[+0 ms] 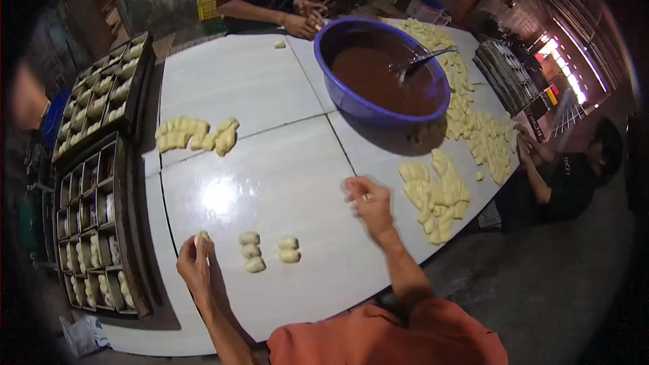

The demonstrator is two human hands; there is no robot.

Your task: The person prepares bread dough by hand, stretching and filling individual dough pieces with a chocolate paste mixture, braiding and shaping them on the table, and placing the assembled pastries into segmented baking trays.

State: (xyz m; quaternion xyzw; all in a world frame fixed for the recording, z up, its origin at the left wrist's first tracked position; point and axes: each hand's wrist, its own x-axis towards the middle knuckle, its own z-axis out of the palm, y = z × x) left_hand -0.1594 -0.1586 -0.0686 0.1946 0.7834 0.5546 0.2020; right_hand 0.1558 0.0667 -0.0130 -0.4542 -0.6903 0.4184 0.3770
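Note:
At the left edge of the white table [270, 162], my left hand [194, 267] pinches a small dough roll [202, 236] between thumb and fingers. My right hand [370, 208] hovers over the middle right, its fingers loosely bent and a little blurred, with a pale gap between them; I make out nothing held. Between my hands lie two short columns of dough rolls, a left column [251, 251] and a right column [289, 249]. A heap of dough strips [438, 196] lies just right of my right hand.
A purple basin [331, 84] of brown filling, with a spoon [422, 59], stands far right. More dough [466, 111] lines the right edge; another row [196, 134] lies left. Compartment trays [120, 223] holding dough stand at left. Two co-workers [270, 7] work far and right.

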